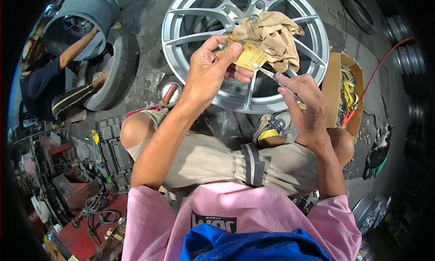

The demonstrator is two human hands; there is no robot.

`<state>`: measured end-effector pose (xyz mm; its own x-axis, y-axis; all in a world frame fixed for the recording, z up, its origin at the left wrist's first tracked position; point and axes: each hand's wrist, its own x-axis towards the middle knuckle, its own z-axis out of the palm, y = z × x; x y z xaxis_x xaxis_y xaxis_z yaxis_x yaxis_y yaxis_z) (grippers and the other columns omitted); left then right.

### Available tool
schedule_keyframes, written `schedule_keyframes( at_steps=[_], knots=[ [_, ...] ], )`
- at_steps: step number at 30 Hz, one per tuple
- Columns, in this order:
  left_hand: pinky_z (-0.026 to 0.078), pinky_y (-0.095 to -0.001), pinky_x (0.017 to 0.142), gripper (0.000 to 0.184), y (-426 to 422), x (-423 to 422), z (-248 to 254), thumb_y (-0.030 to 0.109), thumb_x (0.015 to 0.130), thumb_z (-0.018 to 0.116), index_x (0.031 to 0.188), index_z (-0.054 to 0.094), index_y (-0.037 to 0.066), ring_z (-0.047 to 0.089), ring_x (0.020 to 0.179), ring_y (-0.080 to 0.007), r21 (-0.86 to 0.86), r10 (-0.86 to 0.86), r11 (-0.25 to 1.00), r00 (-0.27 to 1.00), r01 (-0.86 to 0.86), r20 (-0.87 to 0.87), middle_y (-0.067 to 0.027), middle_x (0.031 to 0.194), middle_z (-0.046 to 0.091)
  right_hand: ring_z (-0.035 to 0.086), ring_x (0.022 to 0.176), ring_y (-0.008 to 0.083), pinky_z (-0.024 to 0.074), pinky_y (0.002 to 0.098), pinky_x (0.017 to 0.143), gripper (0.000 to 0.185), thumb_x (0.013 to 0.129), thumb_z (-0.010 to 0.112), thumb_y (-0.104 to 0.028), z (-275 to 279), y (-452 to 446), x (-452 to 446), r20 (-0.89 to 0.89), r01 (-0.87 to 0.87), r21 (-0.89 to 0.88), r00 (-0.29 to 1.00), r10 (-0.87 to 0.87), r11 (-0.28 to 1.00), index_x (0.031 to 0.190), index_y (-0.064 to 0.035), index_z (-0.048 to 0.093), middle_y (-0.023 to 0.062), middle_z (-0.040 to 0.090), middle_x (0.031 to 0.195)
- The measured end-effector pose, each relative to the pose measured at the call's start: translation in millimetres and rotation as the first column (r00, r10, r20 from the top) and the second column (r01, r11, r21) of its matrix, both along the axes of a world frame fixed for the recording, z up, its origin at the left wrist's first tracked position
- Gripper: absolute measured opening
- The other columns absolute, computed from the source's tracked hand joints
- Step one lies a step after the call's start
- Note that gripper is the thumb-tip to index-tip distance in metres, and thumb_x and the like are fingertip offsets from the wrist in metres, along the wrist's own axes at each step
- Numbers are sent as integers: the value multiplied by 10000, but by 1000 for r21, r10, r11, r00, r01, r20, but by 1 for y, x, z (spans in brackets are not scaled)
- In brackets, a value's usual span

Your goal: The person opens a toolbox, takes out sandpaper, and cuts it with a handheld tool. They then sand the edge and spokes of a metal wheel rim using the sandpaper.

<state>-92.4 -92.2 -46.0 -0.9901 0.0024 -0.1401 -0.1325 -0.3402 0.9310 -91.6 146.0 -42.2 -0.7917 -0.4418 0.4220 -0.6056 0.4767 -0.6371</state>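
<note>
My left hand [215, 64] holds a yellow printed card [250, 57] between thumb and fingers, above the silver wheel rim [170, 34]. Pinched in my right hand [303, 95] is a thin pointed metal tool [267, 72], its tip at the card's lower right edge. A small whitish bit shows at that tip, too small to name. Behind the card, a crumpled tan cloth [274, 34] lies on the rim's spokes. The rim lies face up in front of my knees.
At the left, a co-worker [38, 84] reaches into a grey drum [79, 9] beside a tyre [129, 64]. An open cardboard box [334, 86] and red cable [378, 64] are at the right. A black-and-white cat [379, 147] lies farther right. Tools crowd the lower left.
</note>
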Motion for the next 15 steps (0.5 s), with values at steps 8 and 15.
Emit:
schedule_keyframes(
  at_steps=[8,15],
  knots=[
    [610,-303,634,329,-1,-5,-4,257,1012,653,1181,526,5,713,702,-187,-29,37,999,999,-38,-40,-148,930,716,584,710,175,482,310,644,356,873,703,46,4,7,-1,78,-5,40,997,2,999,1197,-96,734,69,607,854],
    [601,-300,616,324,5,1,12,272,1017,647,1164,529,9,710,687,-184,-27,-1,1000,997,-1,-74,-152,912,721,515,720,56,402,228,623,244,1024,604,-151,15,11,5,642,69,-250,759,112,966,1209,-34,711,10,630,783]
  ],
)
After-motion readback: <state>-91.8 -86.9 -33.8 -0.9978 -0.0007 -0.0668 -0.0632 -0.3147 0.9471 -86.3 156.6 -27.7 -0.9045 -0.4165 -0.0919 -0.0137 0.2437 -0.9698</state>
